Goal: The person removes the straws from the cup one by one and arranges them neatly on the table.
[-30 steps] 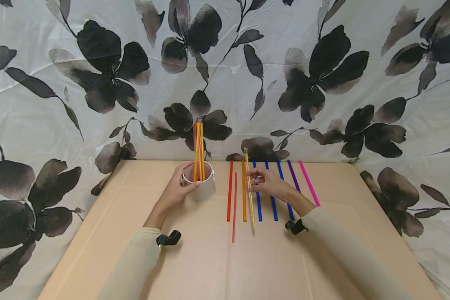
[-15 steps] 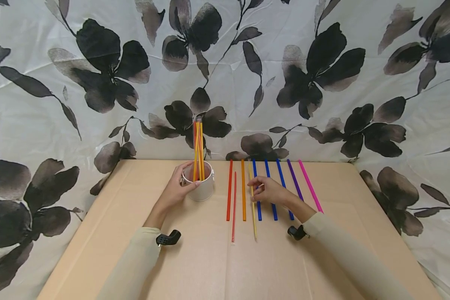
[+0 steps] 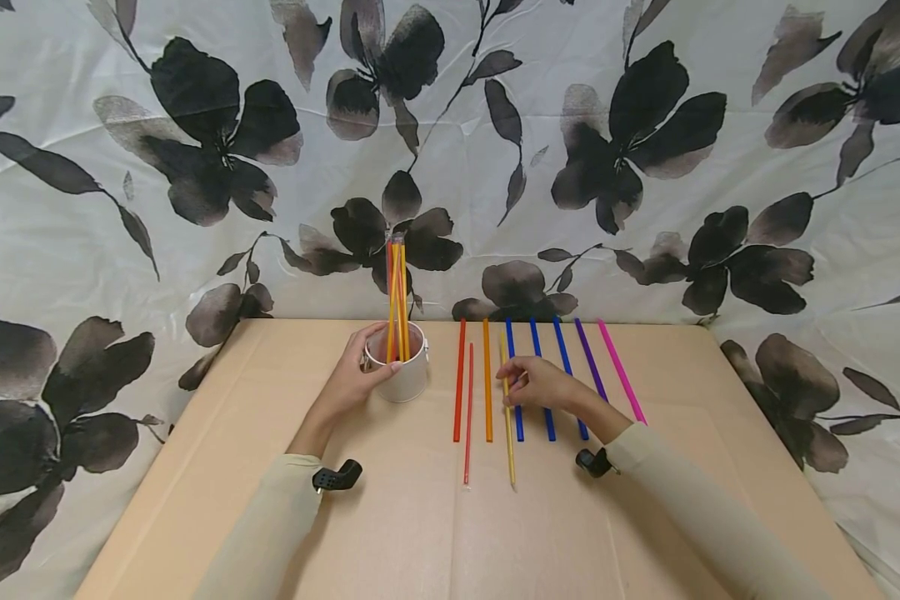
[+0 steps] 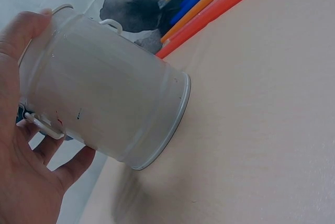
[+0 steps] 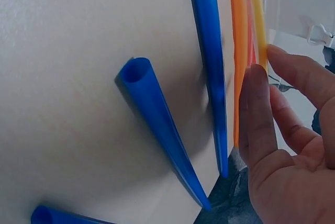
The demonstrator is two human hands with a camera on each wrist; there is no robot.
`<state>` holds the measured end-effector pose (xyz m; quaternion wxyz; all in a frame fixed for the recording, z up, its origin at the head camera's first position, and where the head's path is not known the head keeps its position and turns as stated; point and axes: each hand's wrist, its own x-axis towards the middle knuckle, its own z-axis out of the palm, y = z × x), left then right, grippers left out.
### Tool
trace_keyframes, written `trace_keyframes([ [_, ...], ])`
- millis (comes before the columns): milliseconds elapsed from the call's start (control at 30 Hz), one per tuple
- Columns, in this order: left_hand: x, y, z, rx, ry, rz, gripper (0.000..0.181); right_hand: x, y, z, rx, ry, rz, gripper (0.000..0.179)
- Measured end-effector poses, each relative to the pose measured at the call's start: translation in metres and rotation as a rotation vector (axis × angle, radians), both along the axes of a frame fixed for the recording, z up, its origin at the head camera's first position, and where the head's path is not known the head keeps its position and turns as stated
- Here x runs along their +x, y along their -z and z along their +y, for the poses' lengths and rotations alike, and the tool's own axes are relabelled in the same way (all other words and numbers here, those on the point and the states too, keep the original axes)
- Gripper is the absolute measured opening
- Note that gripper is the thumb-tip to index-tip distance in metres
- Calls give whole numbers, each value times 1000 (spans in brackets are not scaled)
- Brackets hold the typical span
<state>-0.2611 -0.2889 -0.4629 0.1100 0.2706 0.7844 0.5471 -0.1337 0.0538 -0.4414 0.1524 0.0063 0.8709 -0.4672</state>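
Note:
My left hand [image 3: 348, 371] holds a small white metal pail [image 3: 408, 387], thumb at the rim and fingers round its side. Several thin yellow, orange and red sticks [image 3: 397, 292] stand upright in the pail. With thumb and fingertips, my right hand [image 3: 540, 382] pinches a thin yellow stick [image 5: 257, 20]. In the head view it lies lengthwise between the orange tube [image 3: 487, 400] and the nearest blue tube [image 3: 520, 425]. A greyish tip shows at its near end in the left wrist view.
Left of the orange tube lie a red tube [image 3: 459, 392] and a thin red stick [image 3: 468, 433]. More blue tubes [image 5: 162, 124], a purple tube [image 3: 588, 354] and a pink tube [image 3: 621, 371] fan out to the right. A floral cloth [image 3: 450, 167] hangs behind the tan tabletop [image 3: 390, 525].
My right hand has shifted slightly right, and the yellow stick has come down and nearer, its far end dropping below the table's back edge. My left hand and the pail have stayed put.

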Motion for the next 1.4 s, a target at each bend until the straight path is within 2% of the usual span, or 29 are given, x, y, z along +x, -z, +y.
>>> trace_keyframes([
  [700,0,0,2,8,4,3,78,0,-3,-2,54,-53,-1,38],
  [1167,2,-3,2,11,-1,-5,76,-3,-1,0,94,-56,5,34],
  [1400,1,-2,2,11,-6,-9,76,-4,-3,-1,73,-52,6,35],
])
